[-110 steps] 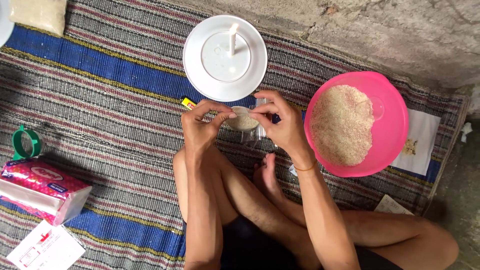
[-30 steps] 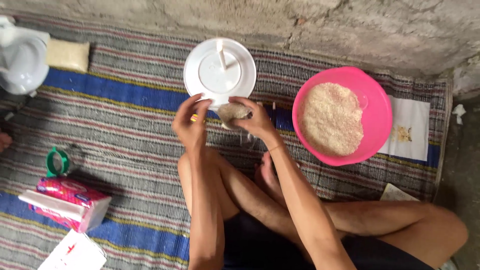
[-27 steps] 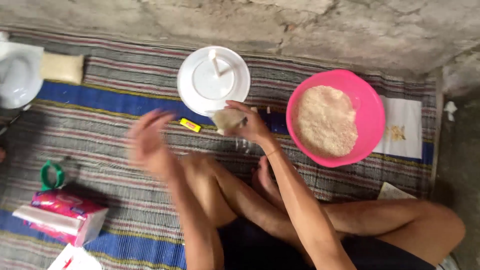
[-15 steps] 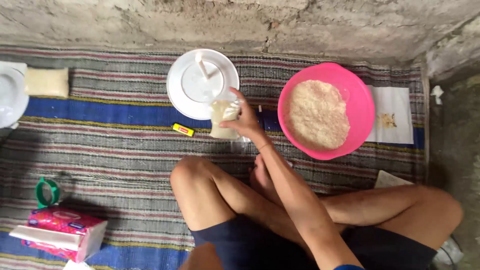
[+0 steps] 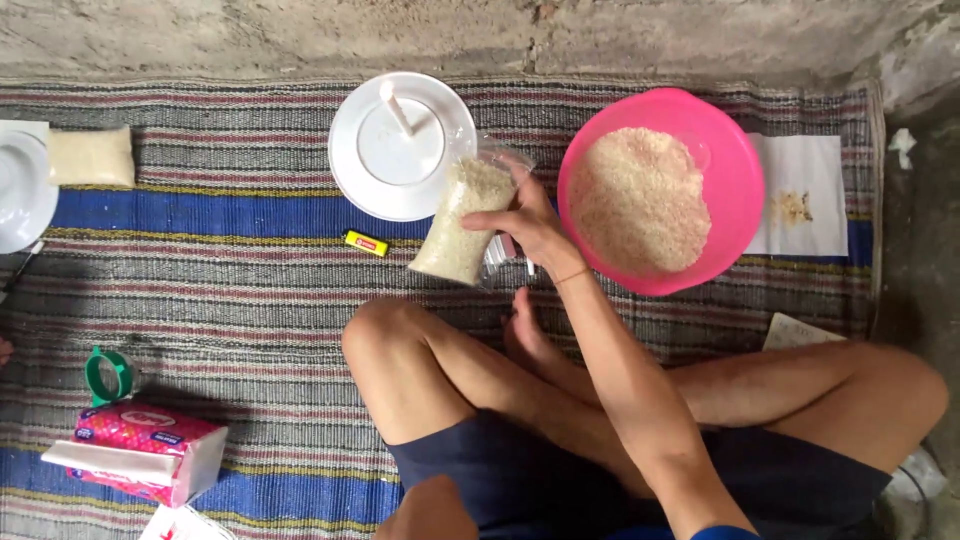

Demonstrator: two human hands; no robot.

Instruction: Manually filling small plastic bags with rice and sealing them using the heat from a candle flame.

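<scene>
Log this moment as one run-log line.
right hand: holds clear bag of rice | left hand: out of view | pink bowl of rice: beside | white plate: behind bag

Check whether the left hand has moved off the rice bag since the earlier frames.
Yes. It was at the bag beside the white plate; now only the right hand holds the bag, and the left hand is out of view.

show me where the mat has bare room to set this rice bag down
The widest bare stretch of striped woven mat lies between the small yellow lighter, the green tape roll and the bent knee. It is crowded where the right hand holds the clear rice bag, between the white round plate and pink plastic bowl.
</scene>
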